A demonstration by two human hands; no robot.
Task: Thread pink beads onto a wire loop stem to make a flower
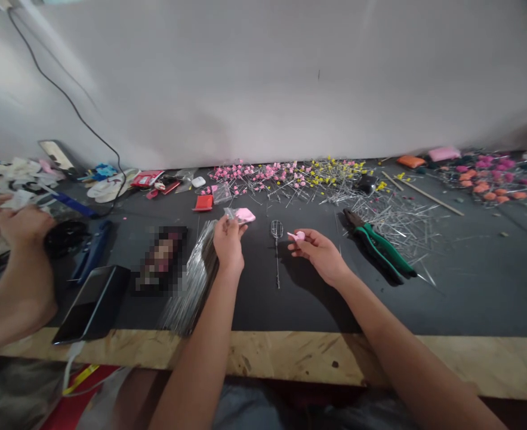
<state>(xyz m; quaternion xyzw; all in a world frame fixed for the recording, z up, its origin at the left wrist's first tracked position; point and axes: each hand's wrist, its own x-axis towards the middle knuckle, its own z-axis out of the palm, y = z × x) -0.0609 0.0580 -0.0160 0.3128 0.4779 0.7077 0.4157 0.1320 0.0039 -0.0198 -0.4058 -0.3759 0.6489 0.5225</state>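
My left hand (230, 237) grips a clear packet of pink clay (245, 215), its fingers closed on the plastic. In the fingers of my right hand (319, 249) is a small pink piece of clay (298, 236), with a thin end pointing left. Between the two hands a small metal whisk-like tool (277, 239) lies on the dark table, its looped head away from me. Beside my left wrist rests a bundle of thin metal wires (192, 275). Green-handled pliers (377, 245) lie to the right of my right hand.
Wires tipped with pink pieces (263, 174) and yellow pieces (335, 170) line the back. Loose wires (406, 221) spread behind the pliers. At left are a phone (91, 301), a blue cutter (92, 254) and another person's hand (24, 224). Orange and magenta pieces (487, 179) sit far right.
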